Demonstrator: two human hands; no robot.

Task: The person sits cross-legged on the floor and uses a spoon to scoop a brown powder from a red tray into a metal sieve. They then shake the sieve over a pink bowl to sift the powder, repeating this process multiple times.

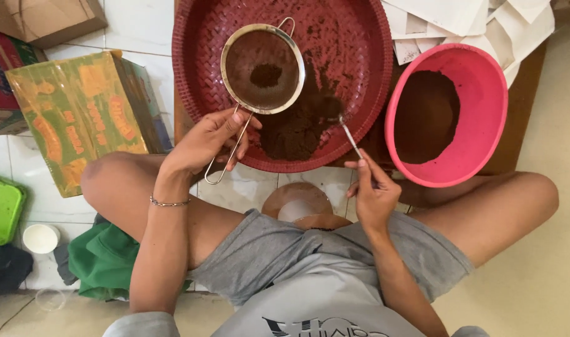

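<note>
Head view: left hand (207,140) grips sieve (263,68), right hand (373,193) pinches spoon (349,134), over white tiled floor (141,25).

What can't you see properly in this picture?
- Head view: the spoon tip is buried in the brown powder on the red woven tray.
- The tray's far rim is cut off by the top edge.
- The right hand hides the spoon's handle end.
- The round brown thing is half hidden by the grey shirt.

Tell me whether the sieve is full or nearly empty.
Nearly empty: the sieve, held by the left hand, has only a small brown powder clump at its centre.
</note>
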